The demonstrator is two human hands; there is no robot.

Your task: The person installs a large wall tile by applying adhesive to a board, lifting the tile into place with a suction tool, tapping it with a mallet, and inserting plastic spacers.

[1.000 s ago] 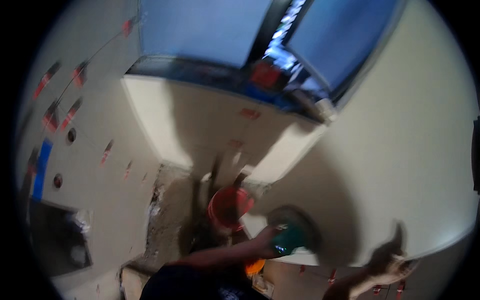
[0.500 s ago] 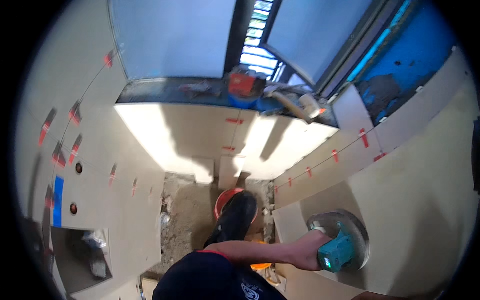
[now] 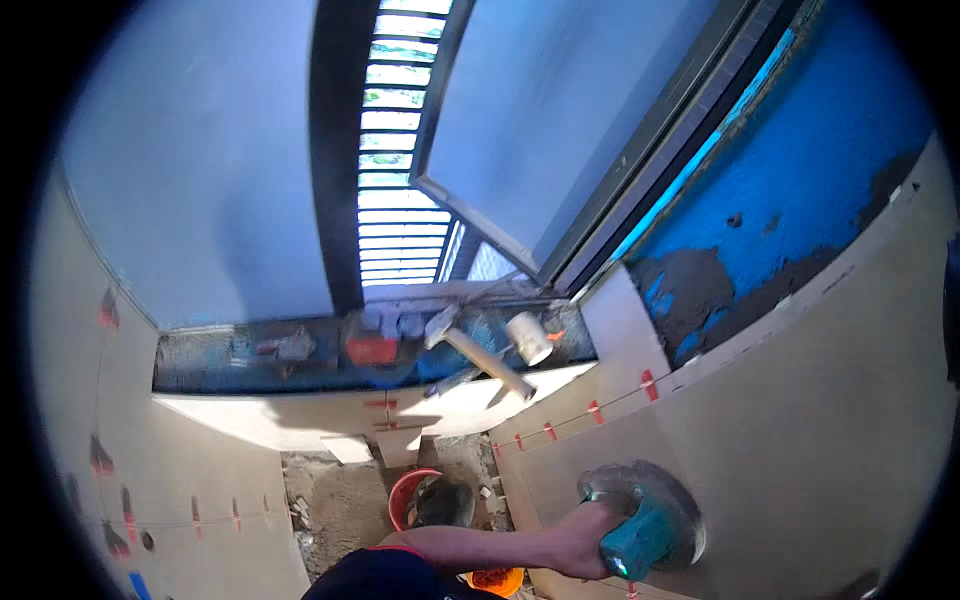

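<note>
My left arm reaches across to the right, and my left hand is closed round the handle of a teal cordless tile vibrator. Its round grey pad lies flat against a large beige tile on the right wall. A small light glows on the tool's near end. At the lower right rim a dark, skin-toned patch may be part of my right hand; its fingers cannot be made out. Red levelling wedges line the joint above this tile.
Ahead, a window ledge holds a hammer, a white cylinder and a red box-like item. Below stand a red bucket and an orange bucket on rough floor. A window sash tilts inward.
The view has tilted up and shifted right, showing more window and blue wall. My left hand still grips the vibrator on the tile. The forearm at the lower right has mostly left the picture.
</note>
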